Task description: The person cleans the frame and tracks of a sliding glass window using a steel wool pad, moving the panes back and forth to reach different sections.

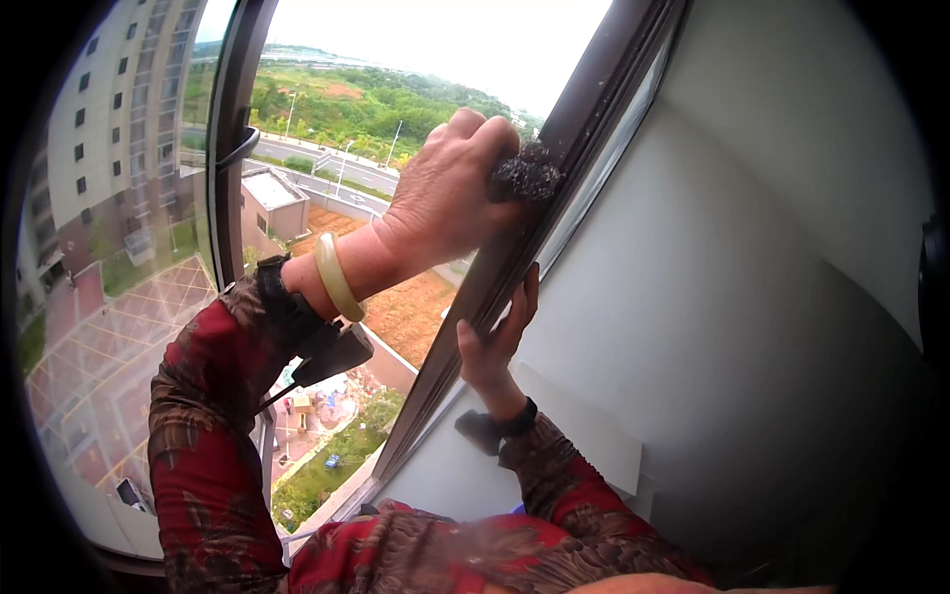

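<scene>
My left hand (460,185), wearing a pale bangle, is closed around a dark, glistening scouring pad (528,172), which looks like steel wool. The pad is against the dark brown window frame (594,96). Lower down, my right hand (501,341) rests against the inner side of the same frame, its fingers spread and pointing upward; no held object is visible in it. Part of its palm is hidden. Black straps with devices are on both wrists.
An open window sash with a curved handle (239,148) stands on the left. Through the opening, a drop to the ground far below shows, with a road and a small building (274,200). A pale wall (668,260) runs along the right.
</scene>
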Available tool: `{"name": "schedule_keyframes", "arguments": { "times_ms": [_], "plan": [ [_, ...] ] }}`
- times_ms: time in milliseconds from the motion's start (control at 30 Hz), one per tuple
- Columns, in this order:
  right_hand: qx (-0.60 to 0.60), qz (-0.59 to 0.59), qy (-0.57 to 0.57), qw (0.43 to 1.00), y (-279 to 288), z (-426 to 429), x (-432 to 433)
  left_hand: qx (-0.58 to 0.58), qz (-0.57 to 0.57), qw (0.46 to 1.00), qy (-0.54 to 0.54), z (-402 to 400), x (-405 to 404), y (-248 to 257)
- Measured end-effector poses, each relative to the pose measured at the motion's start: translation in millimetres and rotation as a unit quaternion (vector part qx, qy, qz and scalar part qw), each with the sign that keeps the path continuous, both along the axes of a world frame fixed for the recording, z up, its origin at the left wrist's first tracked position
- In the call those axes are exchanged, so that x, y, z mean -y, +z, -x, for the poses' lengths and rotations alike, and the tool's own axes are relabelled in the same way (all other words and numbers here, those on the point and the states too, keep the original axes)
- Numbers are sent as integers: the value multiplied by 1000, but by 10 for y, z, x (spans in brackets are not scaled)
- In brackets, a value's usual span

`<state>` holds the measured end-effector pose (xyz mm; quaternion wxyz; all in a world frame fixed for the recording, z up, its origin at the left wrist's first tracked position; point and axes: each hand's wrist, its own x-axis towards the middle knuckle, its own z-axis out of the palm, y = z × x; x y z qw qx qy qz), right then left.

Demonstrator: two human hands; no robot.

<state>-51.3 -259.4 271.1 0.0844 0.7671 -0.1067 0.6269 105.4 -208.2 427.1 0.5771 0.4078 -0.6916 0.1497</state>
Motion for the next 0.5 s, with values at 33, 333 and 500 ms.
{"name": "schedule_keyframes", "arguments": {
  "times_ms": [33,333,500],
  "plan": [
    [1,17,7,1000,21,-47,-26,-1,-54,998,-22,-65,-82,-169],
    [-6,8,21,1000,61,-30,-37,-58,61,995,-56,-121,6,30],
    [0,5,18,1000,42,-39,-48,-13,169,984,51,-3,112,185]
  ]
}}
